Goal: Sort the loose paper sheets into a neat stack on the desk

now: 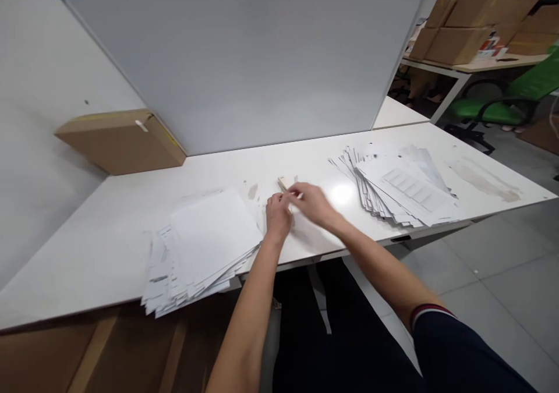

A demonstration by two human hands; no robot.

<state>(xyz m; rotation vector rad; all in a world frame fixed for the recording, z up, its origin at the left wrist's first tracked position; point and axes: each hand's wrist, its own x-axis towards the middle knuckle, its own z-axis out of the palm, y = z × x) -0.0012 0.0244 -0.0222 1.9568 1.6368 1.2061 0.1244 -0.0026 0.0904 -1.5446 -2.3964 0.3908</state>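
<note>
Meeting over the white table [87, 247], both hands work close together: the left hand [278, 213] is curled with fingers drawn in, the right hand [312, 204] pinching a small pale slip [286, 183] at its near end. It looks light, thin and bendy, so I'd grip near an end. Its long axis runs away from the fingertips, up and leftward. Left of the left hand lies a blank paper stack [205, 241]; right of the right hand, a fanned printed stack [402, 186].

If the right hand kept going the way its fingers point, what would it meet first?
The right hand points left and away, at the small pale object by its fingertips, which it may already touch; blur hides contact. Beyond stands the white partition panel.
</note>
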